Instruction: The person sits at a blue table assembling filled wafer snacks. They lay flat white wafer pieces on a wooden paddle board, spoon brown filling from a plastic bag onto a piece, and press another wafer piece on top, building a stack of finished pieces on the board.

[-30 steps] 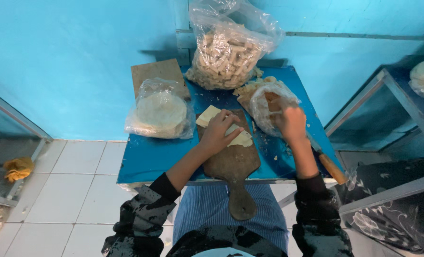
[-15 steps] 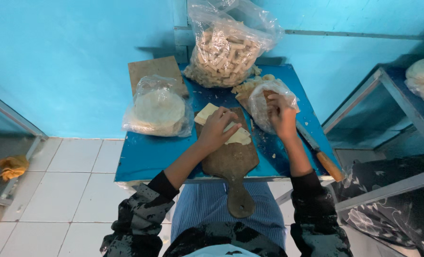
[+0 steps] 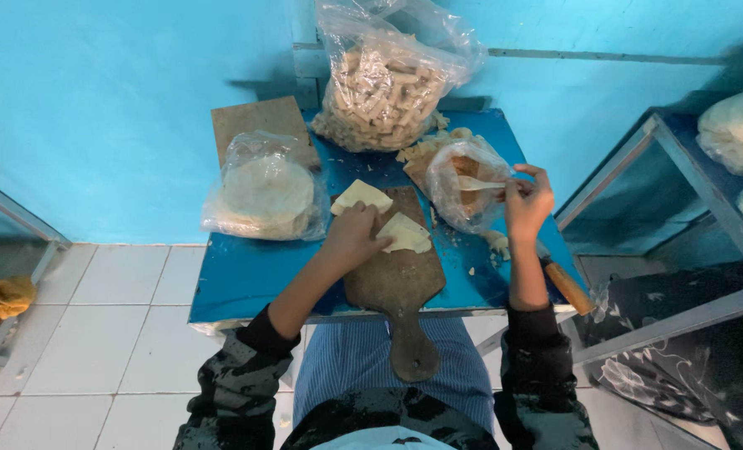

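Observation:
A wooden board with a handle (image 3: 401, 292) lies on the small blue table (image 3: 246, 279). Two pale square dough sheets (image 3: 406, 233) rest on its far end. My left hand (image 3: 351, 237) presses down between them, fingers on the nearer sheet. My right hand (image 3: 528, 200) is raised at the table's right side, pinching a pale flat spoon (image 3: 480, 185). The spoon's tip reaches into a small clear bag of brownish filling (image 3: 459, 183).
A large clear bag of rolled pieces (image 3: 388, 79) stands at the back. A bag of round flat sheets (image 3: 263, 192) lies left, a brown board (image 3: 255, 121) behind it. A wooden-handled tool (image 3: 567, 287) sits at the right edge. A metal rack (image 3: 680, 167) stands right.
My right hand has drawn back from the filling bag toward the right, holding the spoon. My left hand stays on the dough sheets.

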`<state>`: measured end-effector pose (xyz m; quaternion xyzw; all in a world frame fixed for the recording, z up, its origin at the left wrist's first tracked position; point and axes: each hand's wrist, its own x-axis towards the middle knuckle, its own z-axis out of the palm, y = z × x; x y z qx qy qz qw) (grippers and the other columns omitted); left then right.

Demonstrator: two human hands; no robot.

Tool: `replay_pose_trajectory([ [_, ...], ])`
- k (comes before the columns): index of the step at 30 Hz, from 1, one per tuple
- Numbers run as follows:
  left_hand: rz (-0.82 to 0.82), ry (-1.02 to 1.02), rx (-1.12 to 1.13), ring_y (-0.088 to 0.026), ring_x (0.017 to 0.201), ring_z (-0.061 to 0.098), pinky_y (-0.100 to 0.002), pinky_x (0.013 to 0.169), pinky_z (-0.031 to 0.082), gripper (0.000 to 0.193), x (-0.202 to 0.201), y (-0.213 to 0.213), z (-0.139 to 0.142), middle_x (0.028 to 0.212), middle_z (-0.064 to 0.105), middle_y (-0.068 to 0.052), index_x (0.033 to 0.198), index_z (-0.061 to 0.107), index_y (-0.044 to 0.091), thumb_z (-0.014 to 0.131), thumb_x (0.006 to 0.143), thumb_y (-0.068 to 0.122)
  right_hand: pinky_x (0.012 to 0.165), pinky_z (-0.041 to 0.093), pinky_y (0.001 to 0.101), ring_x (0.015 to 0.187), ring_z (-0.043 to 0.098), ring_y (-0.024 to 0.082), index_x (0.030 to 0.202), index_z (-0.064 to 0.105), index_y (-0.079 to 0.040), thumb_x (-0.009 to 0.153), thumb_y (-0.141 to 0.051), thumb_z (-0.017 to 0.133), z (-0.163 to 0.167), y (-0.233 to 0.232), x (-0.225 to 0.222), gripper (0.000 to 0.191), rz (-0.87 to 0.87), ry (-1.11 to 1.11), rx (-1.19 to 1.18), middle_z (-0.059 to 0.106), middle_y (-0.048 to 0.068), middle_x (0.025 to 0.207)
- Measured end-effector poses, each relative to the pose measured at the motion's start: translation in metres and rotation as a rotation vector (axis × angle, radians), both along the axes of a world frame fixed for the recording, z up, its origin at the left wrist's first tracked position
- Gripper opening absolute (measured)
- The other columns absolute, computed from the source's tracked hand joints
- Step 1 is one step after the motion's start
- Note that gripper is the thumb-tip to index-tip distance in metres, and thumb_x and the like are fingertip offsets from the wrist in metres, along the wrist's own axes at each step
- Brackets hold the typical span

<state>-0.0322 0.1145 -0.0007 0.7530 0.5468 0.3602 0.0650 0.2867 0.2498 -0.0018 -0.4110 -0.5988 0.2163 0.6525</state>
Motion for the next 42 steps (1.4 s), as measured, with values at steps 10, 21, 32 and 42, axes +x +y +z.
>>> replay_pose_trajectory([
  [10,-0.1,-0.003,-0.087,-0.037,0.086,0.065,-0.048,0.072,0.052,0.035,-0.002,-0.003,-0.011,0.087,0.065,-0.016,0.079,0.063,0.007,0.086,0.073,0.033,0.066,0.053,0.0293,0.074,0.065,0.014,0.12,0.054,0.0,0.102,0.008,0.058,0.005,-0.029,0.011,0.02,0.214,0.331,0.069,0.073,0.019,0.097],
  [21,-0.176,-0.226,-0.253,-0.029,0.076,0.073,-0.042,0.069,0.055,0.024,0.005,-0.003,-0.012,0.076,0.07,-0.013,0.091,0.061,0.004,0.075,0.079,0.02,0.077,0.062,0.0336,0.085,0.073,0.02,0.127,0.053,0.001,0.097,0.009,0.06,-0.02,-0.085,-0.035,0.032,0.537,0.153,-0.208,0.073,0.02,0.109],
  [32,-0.034,-0.072,-0.051,-0.039,0.087,0.067,-0.05,0.076,0.053,0.016,0.006,0.003,-0.029,0.083,0.068,-0.018,0.079,0.066,0.004,0.077,0.078,0.016,0.083,0.065,0.0364,0.094,0.076,0.024,0.127,0.053,0.003,0.096,0.015,0.06,-0.021,-0.101,-0.038,0.033,0.563,-0.013,-0.122,0.075,0.021,0.11],
  [42,-0.036,-0.069,-0.116,-0.04,0.085,0.069,-0.051,0.077,0.054,0.016,0.012,0.002,-0.025,0.084,0.068,-0.021,0.086,0.063,0.001,0.068,0.091,0.015,0.083,0.065,0.0354,0.096,0.077,0.024,0.124,0.055,0.003,0.094,0.016,0.065,-0.005,-0.115,-0.044,0.034,0.476,-0.089,-0.076,0.077,0.02,0.107],
])
